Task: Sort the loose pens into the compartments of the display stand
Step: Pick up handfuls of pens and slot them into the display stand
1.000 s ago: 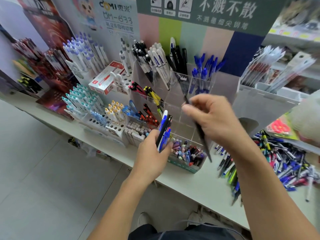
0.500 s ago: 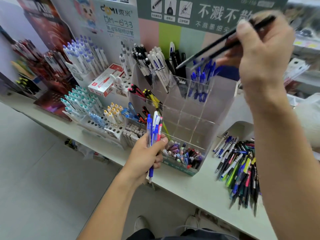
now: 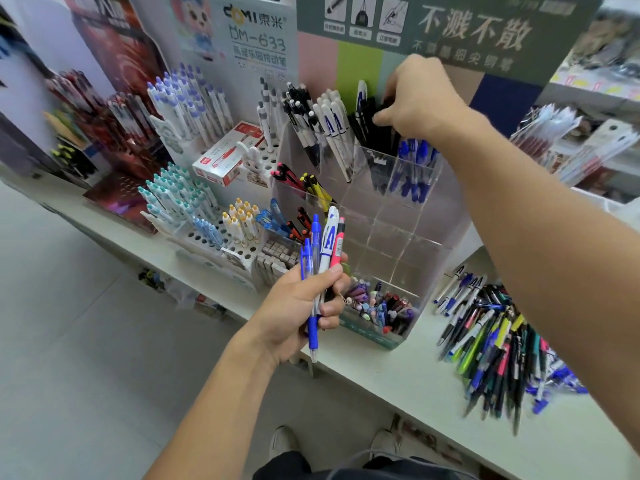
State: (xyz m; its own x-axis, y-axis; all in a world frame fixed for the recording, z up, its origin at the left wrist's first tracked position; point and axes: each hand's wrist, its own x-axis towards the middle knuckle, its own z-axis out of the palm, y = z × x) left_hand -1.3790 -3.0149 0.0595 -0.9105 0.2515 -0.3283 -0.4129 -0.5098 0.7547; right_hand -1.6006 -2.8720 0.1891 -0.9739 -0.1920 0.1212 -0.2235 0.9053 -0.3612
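The clear display stand (image 3: 408,237) sits at the centre of the frame on the pale counter (image 3: 398,379). Its top row holds, from left to right, black-and-white pens (image 3: 304,123), white pens marked with a blue letter (image 3: 334,123), black pens (image 3: 369,129) and blue pens (image 3: 414,168). One tier down, at the left, are red-tipped pens (image 3: 285,174) and yellow-and-black pens (image 3: 317,188); the clear cells right of these look bare, though glare makes this hard to judge. The lowest tray (image 3: 377,336) is packed with small mixed-colour pieces too blurred to name. The right hand (image 3: 419,98) reaches into the black-pen compartment, fingers curled down among the pens; whether they pinch one is hidden. The left hand (image 3: 301,306), lower centre, grips a bundle of pens (image 3: 323,251): blue ones, a white one and a pink one, fanned upward. The loose pens (image 3: 491,344) lie heaped at the lower right of the frame, smeared by motion.
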